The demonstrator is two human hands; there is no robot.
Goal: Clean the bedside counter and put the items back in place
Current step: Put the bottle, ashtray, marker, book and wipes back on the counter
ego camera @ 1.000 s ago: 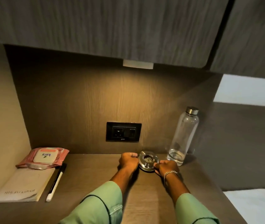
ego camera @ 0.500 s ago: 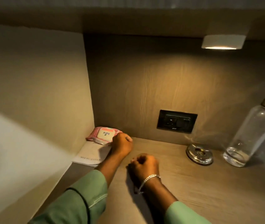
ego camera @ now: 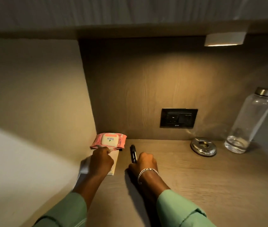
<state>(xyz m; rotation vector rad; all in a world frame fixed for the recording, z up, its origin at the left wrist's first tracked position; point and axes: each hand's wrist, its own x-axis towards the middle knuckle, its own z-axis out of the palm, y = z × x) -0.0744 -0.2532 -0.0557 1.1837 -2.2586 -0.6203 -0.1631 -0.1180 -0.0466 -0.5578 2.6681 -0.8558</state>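
Head view: both hands work the left corner of the bedside counter (ego camera: 211, 185).

Head view again, the only one: the left hand (ego camera: 101, 163) is curled over a pale notepad (ego camera: 114, 161), its fingertips pinching the near edge of the pink wipes pack (ego camera: 109, 140), which sits on the pad against the back panel. The right hand (ego camera: 143, 163) is closed around the lower end of a black marker (ego camera: 133, 154), just beside the pad. Well apart to the right, a metal ashtray (ego camera: 203, 146) and a nearly empty glass bottle (ego camera: 248, 122) stand by the wall, seemingly already placed. No cloth shows, so I judge wiping done or not visible, and only these corner items are left to arrange.
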